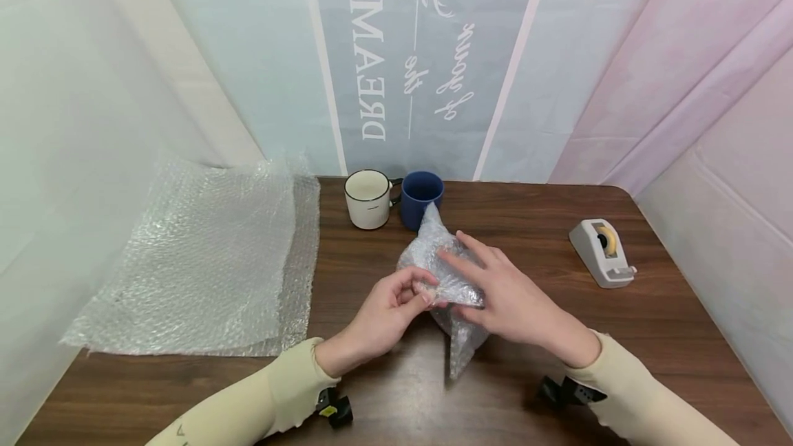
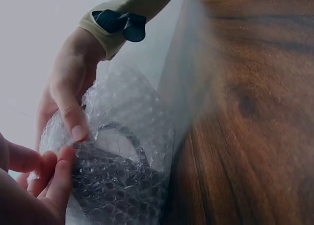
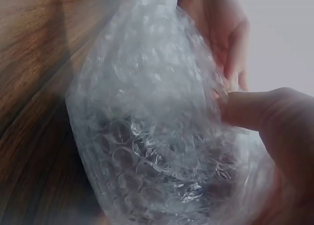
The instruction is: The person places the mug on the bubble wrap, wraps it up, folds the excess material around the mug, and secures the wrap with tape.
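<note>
A bundle of bubble wrap (image 1: 427, 250) stands on the table, pointed at its far end, with a loose flap (image 1: 461, 353) hanging toward me. Through the plastic, a dark curved outline like a mug handle (image 2: 130, 136) shows faintly; the thing inside is mostly hidden. My left hand (image 1: 387, 308) pinches the wrap's folded edge between thumb and fingers. Over the bundle's right side lies my right hand (image 1: 508, 294), fingers spread across the top and thumb on the near side, holding it. Both hands' fingertips nearly meet at the fold, also seen in the left wrist view.
Behind the bundle stand a white mug (image 1: 368, 202) with a dark rim and a blue mug (image 1: 421, 198). Flat bubble wrap sheets (image 1: 204, 260) cover the table's left side. A white tape dispenser (image 1: 601, 253) sits at the right. Fabric (image 1: 526, 122) hangs along the table's far edge.
</note>
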{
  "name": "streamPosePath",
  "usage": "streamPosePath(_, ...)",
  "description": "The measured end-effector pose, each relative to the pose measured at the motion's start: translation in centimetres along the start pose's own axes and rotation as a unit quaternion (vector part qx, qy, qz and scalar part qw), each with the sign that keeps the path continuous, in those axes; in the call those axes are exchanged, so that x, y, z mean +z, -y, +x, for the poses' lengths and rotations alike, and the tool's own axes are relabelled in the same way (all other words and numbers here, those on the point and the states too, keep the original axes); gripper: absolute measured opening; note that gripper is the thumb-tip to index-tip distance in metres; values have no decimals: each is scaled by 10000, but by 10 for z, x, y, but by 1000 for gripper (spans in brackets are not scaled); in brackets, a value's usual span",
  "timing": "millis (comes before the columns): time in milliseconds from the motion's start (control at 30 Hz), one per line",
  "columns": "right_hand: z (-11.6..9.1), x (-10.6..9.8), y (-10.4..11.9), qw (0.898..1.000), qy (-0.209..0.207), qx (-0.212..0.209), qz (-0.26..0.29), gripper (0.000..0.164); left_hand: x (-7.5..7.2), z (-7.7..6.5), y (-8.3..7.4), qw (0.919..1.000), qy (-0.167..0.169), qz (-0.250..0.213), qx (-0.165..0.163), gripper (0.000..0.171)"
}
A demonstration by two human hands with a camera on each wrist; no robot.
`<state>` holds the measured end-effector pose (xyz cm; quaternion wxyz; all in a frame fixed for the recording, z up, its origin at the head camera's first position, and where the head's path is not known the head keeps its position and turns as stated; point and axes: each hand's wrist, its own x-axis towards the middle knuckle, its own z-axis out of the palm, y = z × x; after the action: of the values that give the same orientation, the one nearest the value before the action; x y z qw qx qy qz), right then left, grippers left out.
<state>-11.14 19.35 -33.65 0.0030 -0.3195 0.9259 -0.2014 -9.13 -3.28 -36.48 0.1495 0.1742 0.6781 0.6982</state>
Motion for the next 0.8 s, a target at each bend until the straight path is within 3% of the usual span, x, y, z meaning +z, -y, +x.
streamPosePath(133,1,-2,-9,9995,75,-259,135,80,-2,-1,-3,9973,220,693,-24,21)
streamPosePath(200,2,-4,-13,9989,95,-425,182,80,-5,0,-6,9923,387,1171,106,23)
streamPosePath(267,4,-7,-18,9978,143,-609,231,79,-11,1,-9,9820,529,1781,344,24)
streamPosePath(400,8,-11,-28,9945,403,-910,330,79,-24,11,-16,9475,662,2919,1124,23)
streamPosePath(433,9,-12,-30,9936,487,-959,360,80,-26,13,-17,9358,630,3165,1420,22)
streamPosePath(600,12,-16,-38,9896,778,-1173,307,83,-36,30,-18,8729,-37,4084,2671,14)
streamPosePath(700,14,-18,-40,9874,841,-1324,210,84,-37,41,-18,8450,-165,4575,2763,33)
streamPosePath(800,15,-20,-43,9854,897,-1438,171,84,-36,51,-16,8223,236,5103,2506,64)
